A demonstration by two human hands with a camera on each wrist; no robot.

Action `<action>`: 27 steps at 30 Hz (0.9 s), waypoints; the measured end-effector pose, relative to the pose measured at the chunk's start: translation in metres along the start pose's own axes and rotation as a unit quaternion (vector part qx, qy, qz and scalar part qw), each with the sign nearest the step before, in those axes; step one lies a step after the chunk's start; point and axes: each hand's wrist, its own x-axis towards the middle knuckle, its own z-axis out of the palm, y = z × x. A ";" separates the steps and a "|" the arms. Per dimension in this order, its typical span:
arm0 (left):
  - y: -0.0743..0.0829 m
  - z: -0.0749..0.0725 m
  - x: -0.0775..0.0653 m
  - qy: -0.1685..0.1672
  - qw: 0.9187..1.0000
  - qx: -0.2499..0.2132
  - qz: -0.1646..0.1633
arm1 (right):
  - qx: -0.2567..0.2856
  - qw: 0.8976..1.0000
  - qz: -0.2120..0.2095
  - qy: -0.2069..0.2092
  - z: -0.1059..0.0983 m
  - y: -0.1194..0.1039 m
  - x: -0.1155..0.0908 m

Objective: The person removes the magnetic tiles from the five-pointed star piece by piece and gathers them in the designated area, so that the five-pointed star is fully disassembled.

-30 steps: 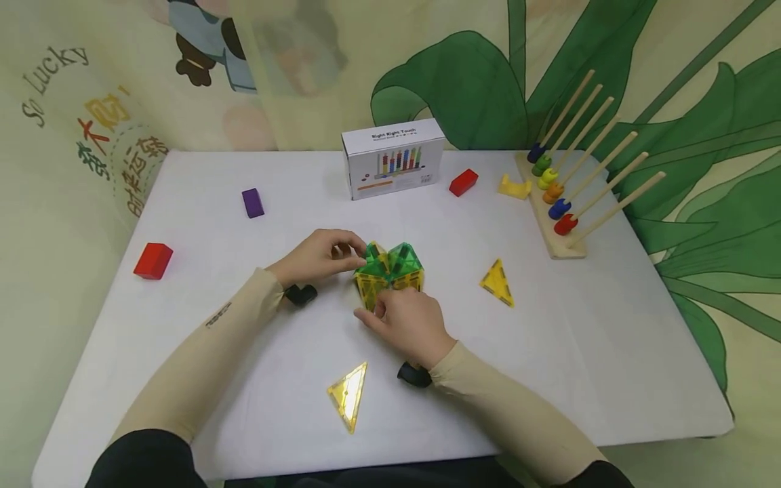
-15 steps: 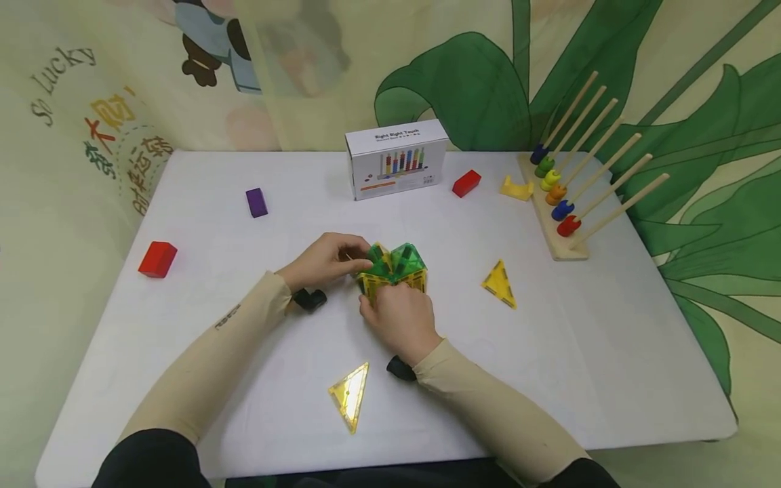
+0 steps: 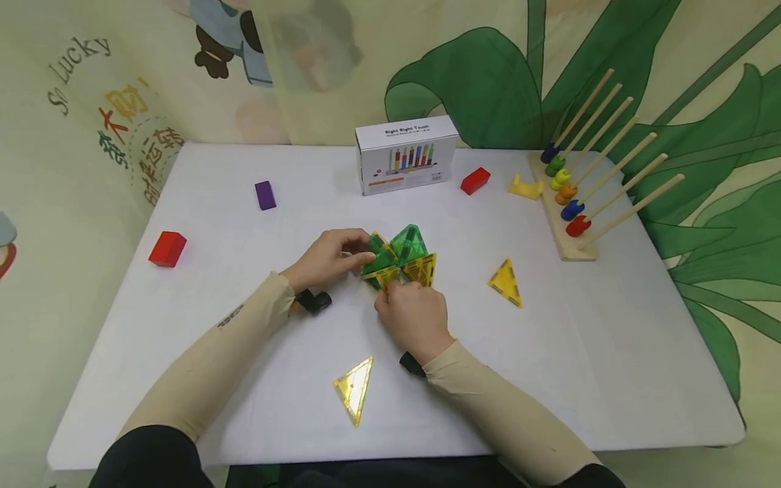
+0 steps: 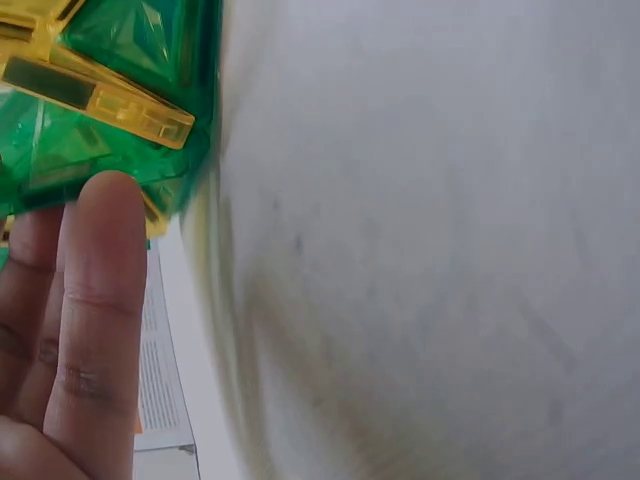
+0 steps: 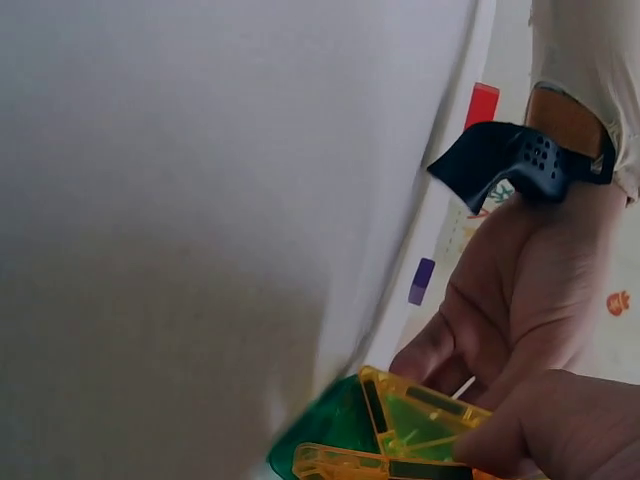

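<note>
A cluster of translucent green and yellow triangular magnetic tiles (image 3: 407, 242) stands mid-table. My left hand (image 3: 329, 256) holds its left side, thumb in front and fingers behind; in the left wrist view a fingertip (image 4: 110, 205) lies against a green tile (image 4: 60, 160). My right hand (image 3: 417, 315) is at the near side, its thumb and curled fingers pinching a yellow triangular tile (image 3: 388, 276). Its thumb (image 5: 510, 430) overlaps the yellow frame (image 5: 425, 400) in the right wrist view. Another yellow tile (image 3: 422, 270) leans outward at the right. The right fingertips are partly hidden.
Loose yellow triangles lie at the front (image 3: 355, 392) and right (image 3: 506, 283). Red blocks (image 3: 167, 249) (image 3: 475, 181), a purple block (image 3: 265, 195) and a yellow curved piece (image 3: 526, 188) lie around. A white box (image 3: 407, 157) and a wooden peg rack (image 3: 567, 230) stand behind.
My right thumb has drawn in from the left to the near yellow tile. The near yellow tiles have spread apart, and the cluster's right side has tilted. My left hand stays on the left side.
</note>
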 end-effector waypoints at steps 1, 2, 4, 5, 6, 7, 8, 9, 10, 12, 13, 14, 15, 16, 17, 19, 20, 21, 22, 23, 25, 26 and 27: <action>0.001 0.000 0.000 0.002 1.000 -0.004 -0.002 | -0.001 1.000 0.001 0.003 -0.001 0.002 0.000; 0.001 0.001 0.000 0.004 1.000 -0.009 -0.005 | -0.003 1.000 0.002 0.006 -0.002 0.003 0.000; 0.002 0.003 0.000 0.012 1.000 -0.016 -0.014 | 0.001 1.000 0.007 0.003 -0.003 0.006 0.001; 0.003 0.004 -0.001 0.017 1.000 -0.019 -0.018 | 0.002 1.000 0.009 0.002 -0.003 0.008 0.001; 0.003 0.005 -0.001 0.022 0.999 -0.021 -0.023 | 0.002 1.000 0.011 0.000 -0.004 0.009 0.001; 0.004 0.006 -0.002 0.028 0.999 -0.020 -0.028 | 0.002 1.000 0.013 -0.002 -0.004 0.010 0.002; 0.005 0.007 -0.003 0.034 0.999 -0.019 -0.033 | -0.001 1.000 0.015 -0.004 -0.004 0.011 0.002; 0.005 0.008 -0.004 0.041 0.998 -0.020 -0.037 | -0.004 1.000 0.017 -0.007 -0.003 0.013 0.003; 0.006 0.010 -0.005 0.047 0.998 -0.022 -0.042 | -0.006 1.000 0.018 -0.009 -0.003 0.014 0.003; 0.005 0.012 -0.007 0.058 0.997 -0.032 -0.048 | -0.008 1.000 0.019 -0.015 -0.003 0.015 0.004; 0.005 0.014 -0.008 0.062 0.996 -0.039 -0.050 | -0.007 1.000 0.019 -0.018 -0.003 0.016 0.004; 0.005 0.015 -0.009 0.066 0.995 -0.049 -0.054 | -0.006 1.000 0.019 -0.021 -0.003 0.016 0.004; 0.005 0.016 -0.010 0.070 0.994 -0.060 -0.056 | -0.004 1.000 0.018 -0.024 -0.003 0.017 0.004; 0.005 0.017 -0.010 0.072 0.993 -0.068 -0.058 | -0.001 0.999 0.018 -0.027 -0.003 0.018 0.005; 0.005 0.017 -0.011 0.075 0.992 -0.077 -0.060 | 0.003 0.999 0.018 -0.029 -0.003 0.019 0.005; 0.006 0.019 -0.012 0.079 0.991 -0.089 -0.067 | 0.008 0.999 0.017 -0.033 -0.003 0.020 0.005; 0.007 0.019 -0.013 0.080 0.990 -0.096 -0.071 | 0.010 0.999 0.015 -0.034 -0.003 0.021 0.005; 0.007 0.019 -0.014 0.080 0.989 -0.101 -0.075 | 0.012 0.999 0.014 -0.035 -0.003 0.022 0.005; 0.008 0.020 -0.014 0.082 0.988 -0.107 -0.079 | 0.014 0.999 0.013 -0.036 -0.003 0.022 0.005; 0.008 0.020 -0.015 0.083 0.987 -0.113 -0.083 | 0.015 0.999 0.012 -0.037 -0.003 0.023 0.005; 0.009 0.021 -0.016 0.086 0.985 -0.121 -0.088 | 0.018 0.999 0.013 -0.042 -0.002 0.024 0.005; 0.009 0.021 -0.017 0.088 0.984 -0.124 -0.090 | 0.019 0.999 0.014 -0.044 -0.002 0.024 0.005; 0.009 0.021 -0.017 0.090 0.984 -0.127 -0.091 | 0.021 0.999 0.016 -0.047 -0.002 0.024 0.005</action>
